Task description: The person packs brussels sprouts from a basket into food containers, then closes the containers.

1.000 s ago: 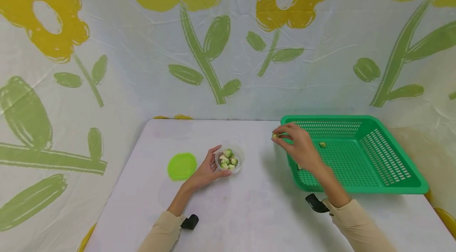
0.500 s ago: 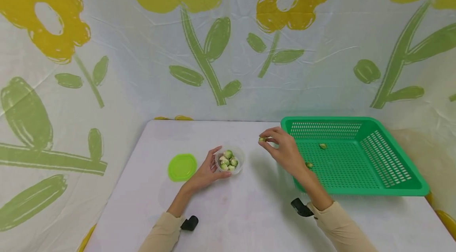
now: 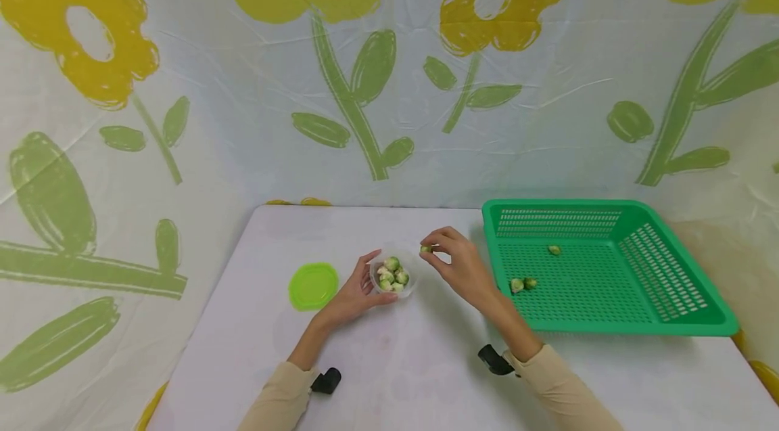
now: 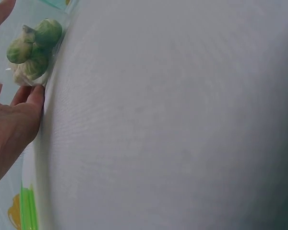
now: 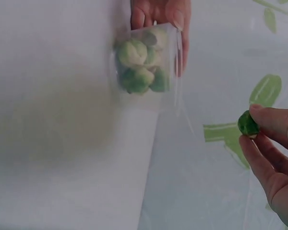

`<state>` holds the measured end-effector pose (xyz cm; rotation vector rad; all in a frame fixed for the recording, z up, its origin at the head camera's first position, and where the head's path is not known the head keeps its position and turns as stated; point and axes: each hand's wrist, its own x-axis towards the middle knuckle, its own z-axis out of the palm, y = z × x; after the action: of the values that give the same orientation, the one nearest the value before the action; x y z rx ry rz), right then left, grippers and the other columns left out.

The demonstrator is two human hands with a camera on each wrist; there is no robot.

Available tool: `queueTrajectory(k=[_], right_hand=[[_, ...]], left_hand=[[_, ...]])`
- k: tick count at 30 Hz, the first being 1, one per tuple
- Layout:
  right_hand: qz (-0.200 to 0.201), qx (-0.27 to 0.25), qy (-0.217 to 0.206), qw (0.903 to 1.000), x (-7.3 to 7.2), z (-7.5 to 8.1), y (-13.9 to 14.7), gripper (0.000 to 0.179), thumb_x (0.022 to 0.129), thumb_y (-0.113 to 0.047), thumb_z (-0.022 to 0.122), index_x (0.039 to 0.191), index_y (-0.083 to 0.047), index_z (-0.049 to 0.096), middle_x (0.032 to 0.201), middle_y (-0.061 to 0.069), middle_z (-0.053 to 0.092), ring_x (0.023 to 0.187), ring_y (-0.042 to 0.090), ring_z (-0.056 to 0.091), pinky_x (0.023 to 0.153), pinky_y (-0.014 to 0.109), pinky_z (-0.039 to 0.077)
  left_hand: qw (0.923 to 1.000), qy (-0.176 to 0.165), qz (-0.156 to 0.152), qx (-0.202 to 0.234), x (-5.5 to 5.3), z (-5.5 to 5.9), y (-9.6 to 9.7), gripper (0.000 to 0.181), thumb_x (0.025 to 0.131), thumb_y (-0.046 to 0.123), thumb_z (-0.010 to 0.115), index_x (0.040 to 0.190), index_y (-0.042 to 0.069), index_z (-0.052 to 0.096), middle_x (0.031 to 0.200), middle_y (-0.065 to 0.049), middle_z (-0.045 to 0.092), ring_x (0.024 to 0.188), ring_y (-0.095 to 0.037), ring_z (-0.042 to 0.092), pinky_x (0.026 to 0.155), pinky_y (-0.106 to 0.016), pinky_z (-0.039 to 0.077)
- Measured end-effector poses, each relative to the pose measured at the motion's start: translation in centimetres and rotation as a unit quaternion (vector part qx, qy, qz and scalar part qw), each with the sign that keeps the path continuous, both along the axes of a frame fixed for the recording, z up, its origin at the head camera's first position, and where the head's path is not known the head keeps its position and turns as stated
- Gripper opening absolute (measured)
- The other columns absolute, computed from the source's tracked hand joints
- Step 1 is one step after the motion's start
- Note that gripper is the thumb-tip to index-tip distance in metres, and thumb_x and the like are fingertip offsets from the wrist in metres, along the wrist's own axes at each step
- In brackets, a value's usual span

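My left hand grips a clear plastic tub from its left side, thumb at the near side and fingers at the far side. Several Brussels sprouts lie inside; the right wrist view shows them through the tub's wall. Just right of the tub and raised above the table, my right hand pinches one small Brussels sprout between thumb and fingertips. In the left wrist view, fingers of my left hand touch the tub's lower end.
A green perforated plastic basket stands at the right with a few Brussels sprouts on its floor. Left of my left hand, a lime-green lid lies flat on the white table. A flower-printed cloth hangs behind the table.
My right hand has moved left with the Brussels sprout, from over the basket's left rim to beside the tub. My left hand and the tub stay in place.
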<state>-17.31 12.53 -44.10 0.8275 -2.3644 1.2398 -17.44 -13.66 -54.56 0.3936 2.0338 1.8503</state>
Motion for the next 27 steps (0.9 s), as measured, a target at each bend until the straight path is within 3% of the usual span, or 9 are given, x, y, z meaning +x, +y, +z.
queueTrajectory(k=[12,21,27], right_hand=[[0.025,-0.011,-0.023,0.9994,-0.3,-2.1,-2.0,0.017,0.085,0.005,0.080,0.100,0.001,0.074,0.103,0.013,0.066,0.096,0.027,0.068,0.087,0.040,0.061],[0.036,-0.004,-0.043,0.9984,-0.5,-3.2,-3.1,0.016,0.085,0.008,0.079,0.099,0.005,0.073,0.102,0.015,0.066,0.096,0.030,0.067,0.083,0.043,0.061],[0.046,0.011,-0.043,0.9980,-0.8,-4.2,-3.6,0.016,0.085,0.008,0.079,0.099,0.006,0.072,0.102,0.016,0.066,0.092,0.029,0.068,0.077,0.039,0.062]], left_hand=[[1.0000,-0.001,0.005,-0.009,0.0,0.0,0.1,0.102,0.087,0.028,0.086,0.162,0.028,0.017,0.159,-0.008,0.034,0.151,-0.021,0.028,0.123,-0.041,0.026],[1.0000,0.000,0.001,-0.007,0.0,0.1,0.1,0.104,0.087,0.026,0.086,0.163,0.024,0.015,0.158,-0.008,0.034,0.151,-0.021,0.030,0.123,-0.042,0.027],[1.0000,-0.004,0.004,0.001,0.1,0.0,0.1,0.103,0.087,0.024,0.086,0.163,0.028,0.016,0.157,-0.006,0.036,0.150,-0.017,0.031,0.122,-0.039,0.029]])
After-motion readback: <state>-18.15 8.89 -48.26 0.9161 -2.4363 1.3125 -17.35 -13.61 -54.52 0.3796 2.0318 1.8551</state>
